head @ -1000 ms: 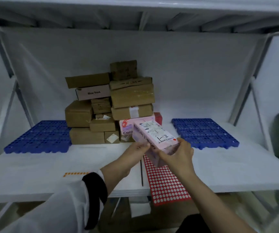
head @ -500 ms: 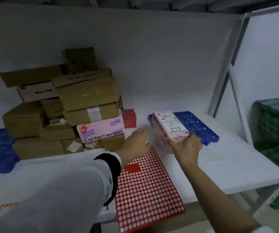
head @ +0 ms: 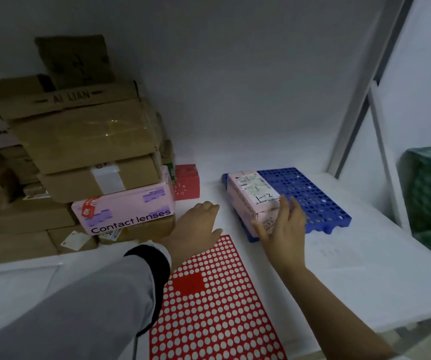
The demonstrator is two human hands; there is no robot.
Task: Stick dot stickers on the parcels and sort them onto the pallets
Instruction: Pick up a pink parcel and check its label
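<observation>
Head view: one pink parcel [head: 250, 193] lies on the blue pallet [head: 310, 196] at the right of the white table [head: 339, 281].
Parcel position: flat along the pallet's left edge, towards its front left corner.
Long axis: runs away from the person, far end swung slightly left, roughly parallel to that pallet edge.
Facing: shipping label [head: 256, 188] up, short end toward the person; the handwritten "1-2" reads upright from the person's side.
Red dot [head: 279, 200]: shows at the near right corner of the top face, partly behind a finger; judged already stuck on.
Right hand [head: 284, 229]: released, fingers straight and spread at the parcel's near end; thumb just beside the end face, contact cannot be told. Judged to be letting go or squaring the parcel up.
Left hand [head: 196, 229]: released, palm down on the table at the top edge of the sticker sheet [head: 209, 307], holding nothing. Judged a brace while the body leans right.
Sheet: red, flat at the table front between the arms; rows of pale circles, one solid red block. Judged placed there for easy reach.
Stack of boxes [head: 87, 141]: left side, brown cardboard; a pink box [head: 123, 211] marked "Contact lenses" low at the front, a small red box [head: 187, 181] just beside it. Judged the unsorted supply.
Step judged: this parcel sorted; next parcel to come from the stack.
</observation>
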